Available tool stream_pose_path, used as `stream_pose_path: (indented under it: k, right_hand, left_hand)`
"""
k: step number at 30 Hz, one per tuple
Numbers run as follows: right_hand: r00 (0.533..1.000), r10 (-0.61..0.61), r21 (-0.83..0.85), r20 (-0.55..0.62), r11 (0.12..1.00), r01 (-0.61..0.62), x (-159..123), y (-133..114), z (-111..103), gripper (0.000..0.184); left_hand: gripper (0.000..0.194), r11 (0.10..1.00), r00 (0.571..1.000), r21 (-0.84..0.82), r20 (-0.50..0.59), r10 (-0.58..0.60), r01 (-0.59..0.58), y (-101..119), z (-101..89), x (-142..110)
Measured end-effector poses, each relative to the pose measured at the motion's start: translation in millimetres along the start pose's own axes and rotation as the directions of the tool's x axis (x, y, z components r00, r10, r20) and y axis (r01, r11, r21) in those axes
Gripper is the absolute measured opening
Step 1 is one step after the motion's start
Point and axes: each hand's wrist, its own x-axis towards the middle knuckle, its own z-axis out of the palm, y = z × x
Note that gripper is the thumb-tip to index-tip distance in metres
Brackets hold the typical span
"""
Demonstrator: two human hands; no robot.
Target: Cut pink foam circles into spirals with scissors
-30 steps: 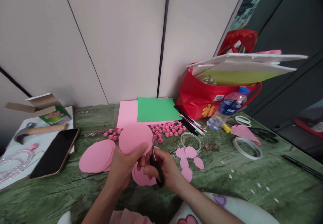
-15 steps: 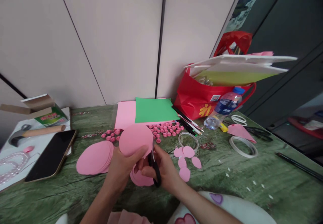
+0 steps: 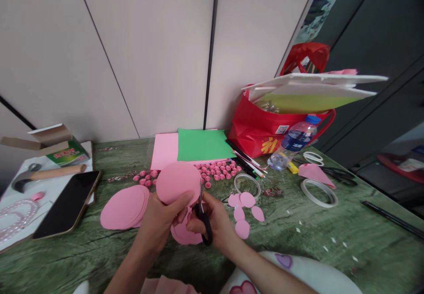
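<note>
Between thumb and fingers, my left hand (image 3: 164,214) grips a round pink paper disc (image 3: 178,182), raised above the table. Black-handled scissors (image 3: 204,223) are in my right hand (image 3: 213,221), their blades upright along the disc's right edge. Below my hands lie more pink paper discs (image 3: 185,235), partly covered by my fingers. A pile of larger pink paper ovals (image 3: 124,208) rests to the left. Small pink petal-shaped pieces (image 3: 243,229) are scattered to the right. Behind the disc sit several rolled pink paper coils (image 3: 217,170).
Green and pink paper sheets (image 3: 205,146) lie against the wall. A red bag (image 3: 247,126) and a water bottle (image 3: 293,143) stand back right, near a tape roll (image 3: 319,193). On the left are a phone (image 3: 68,205), a hammer (image 3: 56,172) and pearl strings (image 3: 20,216).
The scissors and my right fingers have shifted slightly at the disc's right edge. My left hand keeps its grip on the disc, almost unmoved.
</note>
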Motion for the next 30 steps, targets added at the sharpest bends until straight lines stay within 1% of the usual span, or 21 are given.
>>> stream_pose_path:
  k: [8,14,16,20,22,26,30]
  right_hand:
    - [0.998,0.026,-0.021,-0.055,0.999,-0.027,-1.0,-1.6,1.7,0.047]
    - [1.0,0.014,0.004,-0.008,1.0,-0.014,-1.3,-0.7,1.6,0.047]
    - [1.0,0.019,0.003,-0.001,1.0,-0.019,-1.5,0.0,1.6,0.048]
    - [0.999,0.038,-0.006,-0.02,0.999,-0.038,-1.4,-2.0,2.5,0.049]
    - [1.0,0.007,0.003,-0.008,1.0,-0.007,-0.9,-3.9,2.3,0.05]
    - [0.994,-0.107,-0.012,0.006,0.994,0.107,0.6,-3.5,-0.8,0.051]
    - [0.994,-0.108,-0.031,-0.015,0.994,0.107,0.7,-0.2,-4.0,0.051]
  left_hand:
    - [0.039,1.0,1.0,-0.007,0.022,0.016,-0.016,-0.5,-2.0,0.6]
    - [0.028,0.999,0.998,-0.045,0.054,0.014,-0.011,2.7,-0.4,-0.7]
    - [0.027,0.999,0.999,-0.048,0.038,0.014,-0.012,3.5,-0.1,-0.8]
    - [0.032,0.999,0.999,-0.023,-0.008,0.033,-0.033,2.7,-1.1,0.0]
    - [0.033,0.999,0.999,0.005,-0.003,0.035,-0.035,1.3,-1.9,0.3]
    - [0.032,0.997,0.999,0.066,0.03,0.027,-0.029,-1.4,-2.6,0.6]
    - [0.032,0.998,0.999,0.061,0.036,0.013,-0.016,-2.3,-2.4,1.2]
